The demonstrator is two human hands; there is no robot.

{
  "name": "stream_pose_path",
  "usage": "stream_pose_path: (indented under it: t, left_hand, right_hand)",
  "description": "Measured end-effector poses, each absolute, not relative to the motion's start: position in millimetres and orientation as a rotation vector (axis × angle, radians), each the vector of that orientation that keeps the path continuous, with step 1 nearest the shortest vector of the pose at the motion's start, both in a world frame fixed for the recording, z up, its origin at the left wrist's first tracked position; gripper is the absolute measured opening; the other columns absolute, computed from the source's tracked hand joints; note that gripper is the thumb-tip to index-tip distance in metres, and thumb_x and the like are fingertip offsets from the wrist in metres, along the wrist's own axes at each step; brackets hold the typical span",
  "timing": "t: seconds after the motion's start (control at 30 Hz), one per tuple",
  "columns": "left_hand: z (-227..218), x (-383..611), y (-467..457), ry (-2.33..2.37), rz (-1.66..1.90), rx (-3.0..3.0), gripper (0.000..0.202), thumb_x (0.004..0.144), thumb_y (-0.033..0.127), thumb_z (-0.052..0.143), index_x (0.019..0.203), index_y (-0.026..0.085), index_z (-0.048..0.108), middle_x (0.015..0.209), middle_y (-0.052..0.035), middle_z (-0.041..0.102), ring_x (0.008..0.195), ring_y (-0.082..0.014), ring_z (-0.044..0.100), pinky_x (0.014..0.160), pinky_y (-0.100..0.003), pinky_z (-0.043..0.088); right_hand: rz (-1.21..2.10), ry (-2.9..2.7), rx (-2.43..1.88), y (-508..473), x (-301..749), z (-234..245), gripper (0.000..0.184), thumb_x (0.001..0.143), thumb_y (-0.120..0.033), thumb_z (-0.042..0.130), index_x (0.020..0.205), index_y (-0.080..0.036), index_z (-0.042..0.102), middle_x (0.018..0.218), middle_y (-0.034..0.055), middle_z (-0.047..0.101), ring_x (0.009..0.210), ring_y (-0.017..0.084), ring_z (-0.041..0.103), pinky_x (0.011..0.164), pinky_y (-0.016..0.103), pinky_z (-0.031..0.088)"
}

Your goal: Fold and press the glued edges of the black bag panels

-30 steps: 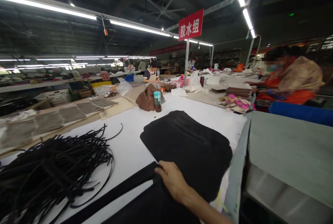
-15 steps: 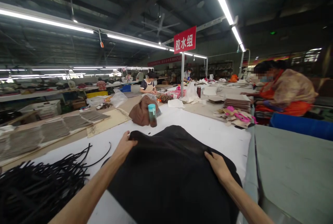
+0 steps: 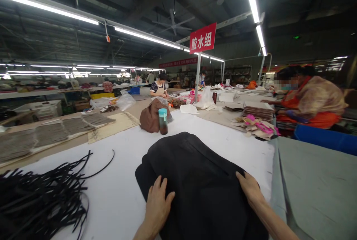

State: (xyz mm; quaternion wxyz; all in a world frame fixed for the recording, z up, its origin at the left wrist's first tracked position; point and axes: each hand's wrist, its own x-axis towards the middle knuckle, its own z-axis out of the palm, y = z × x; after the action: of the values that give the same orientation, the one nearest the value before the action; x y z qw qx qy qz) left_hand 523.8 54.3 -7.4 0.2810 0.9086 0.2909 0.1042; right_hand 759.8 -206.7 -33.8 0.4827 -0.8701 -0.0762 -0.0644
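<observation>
A large sheet of black fabric [image 3: 195,180] lies on the white table covering [image 3: 111,191], with a crease running along its upper right. My left hand [image 3: 158,204] rests on the fabric's left part, fingers stretched and thumb apart. At the right edge, my right hand [image 3: 251,189] pinches the fabric between thumb and fingers; part of those fingers is hidden under the edge. Beyond the fabric stand a bottle with a turquoise lid [image 3: 163,121] and a brown cloth bundle [image 3: 152,115].
A tangled heap of black strips [image 3: 41,199] covers the table's left front. Grey-brown sheets [image 3: 52,134] lie further back. Stacked boards [image 3: 259,110] and pink scraps [image 3: 259,126] sit at the right, near a co-worker in orange [image 3: 315,98]. A greenish tabletop [image 3: 320,184] adjoins.
My left hand has let go of the fabric's far left edge and come down and right onto its surface. The fabric's left side has dropped. My right hand keeps its edge, slightly further right.
</observation>
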Motion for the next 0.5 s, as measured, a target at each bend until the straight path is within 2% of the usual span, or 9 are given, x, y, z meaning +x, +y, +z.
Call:
stream_pose_path:
  t: [0.2,0.4,0.5]
  left_hand:
    - [-1.8,542.6,22.7,0.782,0.243,2.702,0.054,0.085,0.037,0.038,0.134,0.015,0.036,0.146,-0.0091,0.024,0.135,-0.0234,0.019,0.112,-0.042,0.015]
    - [-42.0,542.2,21.8,0.55,0.218,2.656,0.068,0.079,0.06,0.041,0.134,0.021,0.035,0.146,-0.0103,0.023,0.135,-0.0266,0.015,0.111,-0.049,0.008]
    - [-49.5,540.1,25.4,0.522,0.201,2.627,0.07,0.079,0.062,0.04,0.135,0.021,0.034,0.147,-0.0107,0.02,0.136,-0.0264,0.012,0.111,-0.048,0.005]
  right_hand:
    - [-0.12,-0.202,-2.12,-207.3,754.1,-20.8,0.046,0.069,-0.049,0.046,0.096,-0.016,0.064,0.093,0.01,0.068,0.098,0.031,0.059,0.086,0.041,0.046]
    - [-0.066,-0.265,-2.13,-214.8,746.8,-4.4,0.045,0.064,-0.051,0.053,0.09,-0.017,0.065,0.089,0.0089,0.069,0.094,0.032,0.06,0.083,0.04,0.046]
    - [0.012,-0.242,-2.149,-225.0,749.2,-3.5,0.049,0.059,-0.053,0.059,0.092,-0.016,0.063,0.087,0.0097,0.069,0.089,0.031,0.062,0.081,0.039,0.047]
